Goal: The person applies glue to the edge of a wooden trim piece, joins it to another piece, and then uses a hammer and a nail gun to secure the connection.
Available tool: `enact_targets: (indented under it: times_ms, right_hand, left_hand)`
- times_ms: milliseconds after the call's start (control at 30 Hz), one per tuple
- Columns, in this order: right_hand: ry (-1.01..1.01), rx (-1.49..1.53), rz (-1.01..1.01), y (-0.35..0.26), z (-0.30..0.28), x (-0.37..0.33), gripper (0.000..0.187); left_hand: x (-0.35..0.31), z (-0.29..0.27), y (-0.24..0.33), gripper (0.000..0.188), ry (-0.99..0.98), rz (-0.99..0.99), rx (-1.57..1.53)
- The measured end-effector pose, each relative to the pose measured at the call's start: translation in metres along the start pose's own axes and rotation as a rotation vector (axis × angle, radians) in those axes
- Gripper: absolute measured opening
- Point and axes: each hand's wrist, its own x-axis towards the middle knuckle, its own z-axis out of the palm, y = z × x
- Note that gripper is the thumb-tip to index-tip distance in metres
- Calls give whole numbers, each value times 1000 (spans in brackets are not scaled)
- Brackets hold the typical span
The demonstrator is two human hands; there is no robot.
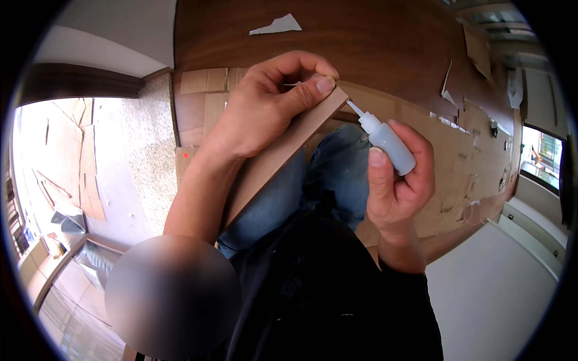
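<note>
A long brown wooden strip (pixel 283 150) runs slantwise from beside my left forearm up to the middle of the view. My left hand (pixel 271 102) grips it near its upper end, thumb and fingers closed over the edge. In my right hand (pixel 400 180) is a small white glue bottle (pixel 391 147), squeezed between thumb and fingers. Its narrow nozzle points up and left, with the tip at or very close to the end corner of the strip. Whether any glue is coming out is too small to tell.
Flattened cardboard (pixel 445 174) covers much of the brown wooden floor (pixel 361 36). A torn white scrap (pixel 277 24) lies at the far side. My jeans-clad legs (pixel 337 168) are below the strip. A speckled stone sill (pixel 153 120) borders a bright area at left; a white panel (pixel 487 289) stands lower right.
</note>
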Motion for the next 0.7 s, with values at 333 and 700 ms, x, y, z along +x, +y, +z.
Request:
enact_targets:
  times_ms: [333,700]
  right_hand:
    - [27,-72,-26,-2,1,1,34]
    - [11,-127,-64,-3,1,3,35]
  left_hand:
    - [0,-2,1,16,3,-2,50]
    - [-2,-2,4,17,3,16,79]
